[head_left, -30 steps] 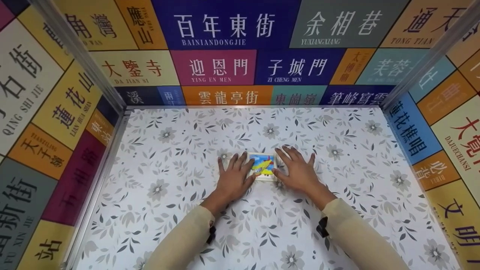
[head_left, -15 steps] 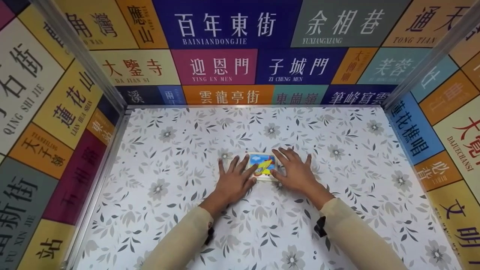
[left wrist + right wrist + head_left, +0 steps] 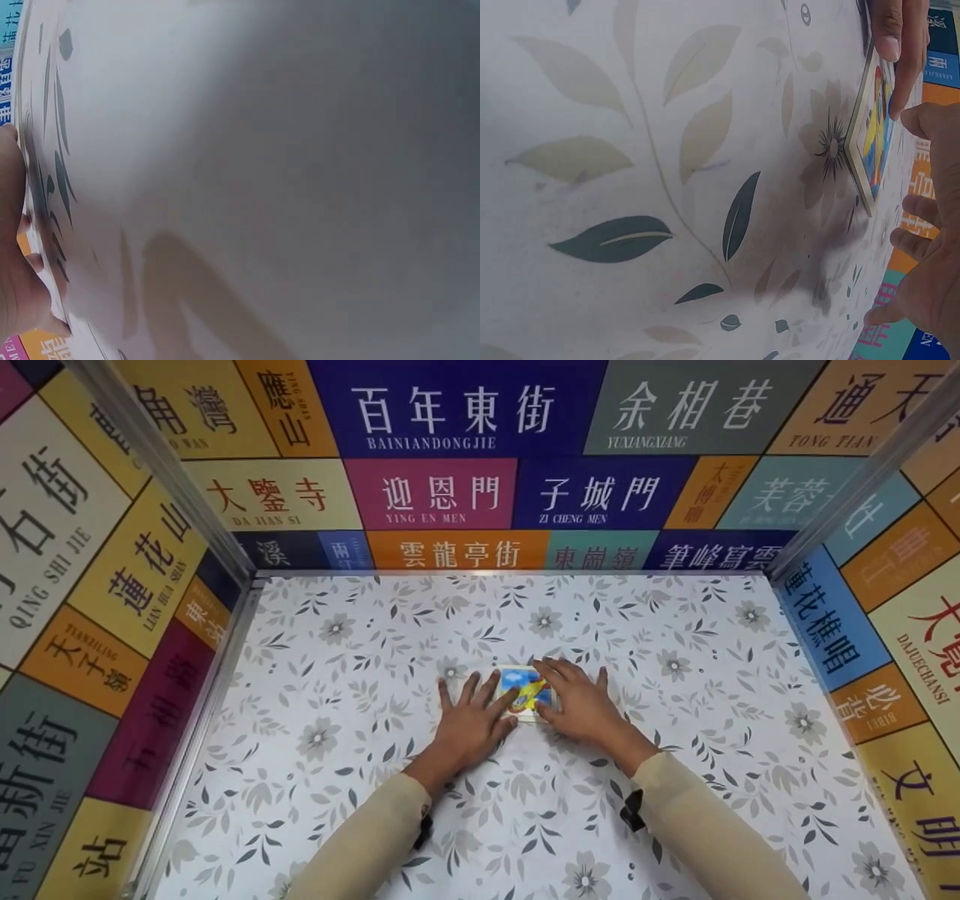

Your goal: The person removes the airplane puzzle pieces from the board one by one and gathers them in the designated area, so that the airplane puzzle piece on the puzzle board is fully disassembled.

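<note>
A small square picture board [image 3: 516, 678] with a pale wooden rim lies on the table, showing a yellow and red aeroplane on blue. My left hand [image 3: 466, 726] spreads its fingers at the board's left side, the index fingertip over the picture and the thumb by its lower edge. On the opposite side, my right hand [image 3: 589, 706] reaches over the right part of the board with fingers fairly straight, covering some of the picture. In the right wrist view the board [image 3: 874, 142] lies flat between the two hands. The left wrist view catches only part of the left hand [image 3: 19, 262].
A white tabletop [image 3: 337, 810] with grey flowers and leaves surrounds the board. Panels printed with Chinese characters [image 3: 435, 495] wall in the back and both sides, with a clear corner strip [image 3: 202, 525] at the left. Beige sleeves [image 3: 360, 840] cover the forearms.
My right hand has shifted left, its fingers moving from the board's right edge to over its right part. The left index finger has slid slightly right over the picture.
</note>
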### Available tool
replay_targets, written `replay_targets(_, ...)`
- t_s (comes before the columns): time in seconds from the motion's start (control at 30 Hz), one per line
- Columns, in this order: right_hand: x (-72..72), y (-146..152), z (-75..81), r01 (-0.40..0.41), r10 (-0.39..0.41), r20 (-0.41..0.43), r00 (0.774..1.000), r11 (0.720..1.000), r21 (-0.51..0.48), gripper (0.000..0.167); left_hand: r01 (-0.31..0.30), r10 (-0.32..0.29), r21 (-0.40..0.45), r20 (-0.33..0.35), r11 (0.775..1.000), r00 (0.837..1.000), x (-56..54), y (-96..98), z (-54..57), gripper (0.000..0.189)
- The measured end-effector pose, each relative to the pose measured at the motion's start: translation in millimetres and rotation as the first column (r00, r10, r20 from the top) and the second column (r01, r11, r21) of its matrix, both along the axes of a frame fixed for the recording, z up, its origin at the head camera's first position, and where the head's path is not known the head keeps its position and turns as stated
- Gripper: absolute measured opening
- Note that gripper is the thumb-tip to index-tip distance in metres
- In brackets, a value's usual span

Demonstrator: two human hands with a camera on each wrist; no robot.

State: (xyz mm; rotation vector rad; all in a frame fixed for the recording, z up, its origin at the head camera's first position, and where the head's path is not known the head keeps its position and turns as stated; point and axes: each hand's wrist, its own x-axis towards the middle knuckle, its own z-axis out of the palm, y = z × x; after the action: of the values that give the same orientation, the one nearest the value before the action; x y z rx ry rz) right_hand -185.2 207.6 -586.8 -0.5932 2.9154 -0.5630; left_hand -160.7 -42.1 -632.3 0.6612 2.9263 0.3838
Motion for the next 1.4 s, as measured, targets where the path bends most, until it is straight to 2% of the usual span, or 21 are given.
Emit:
replay_targets(0.33,-3.6,-8,-1.7,-0.055,0.056,0.037,0.998,0.998,-0.023,0.075,-0.007,0.008,-0.032,0.010,0.999,1.000,0.8,0.3,-2.7,0.061)
replay_targets(0.67,-9.2,-18,1.1,-0.055,0.060,0.059,0.996,0.995,-0.088,0.073,0.006,-0.006,-0.002,0.029,1.000,1.000,2.9,-0.8,-3.6,0.062)
replay_targets(1.03,-17.0,-28,4.7,-0.077,0.101,0.152,0.983,0.984,-0.159,0.078,-0.005,0.006,-0.011,0.049,1.000,0.999,2.7,2.6,-4.4,0.061)
replay_targets(1.4,-23.8,-33,6.7,-0.055,0.100,0.228,0.968,0.980,-0.193,0.086,-0.009,0.009,-0.004,0.027,1.000,1.000,2.3,2.1,-2.4,0.060)
